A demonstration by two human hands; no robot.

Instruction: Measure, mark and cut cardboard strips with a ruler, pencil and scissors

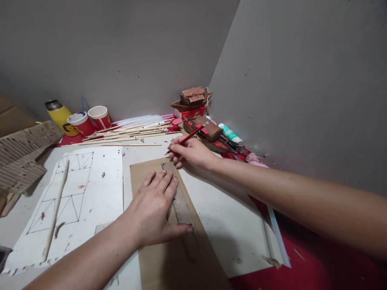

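My left hand (157,205) lies spread over a clear plastic ruler (181,213), its fingers near the far end and the thumb on the near part. Beneath the ruler is a brown cardboard strip (151,262), which rests on white paper (223,237). In my right hand (190,153) is a red pencil (190,135), pinched between thumb and fingers. The pencil's tip points down and left, close to the far edge of the cardboard. Whether the tip touches anything, I cannot tell.
On the left, a drawn plan (102,193) has a wooden stick (57,209) across it. Thin sticks (130,132), paper cups (99,117) and a yellow bottle (60,117) line the back. Brown model boats (193,98) stand near the corner. Corrugated cardboard (21,153) is at far left.
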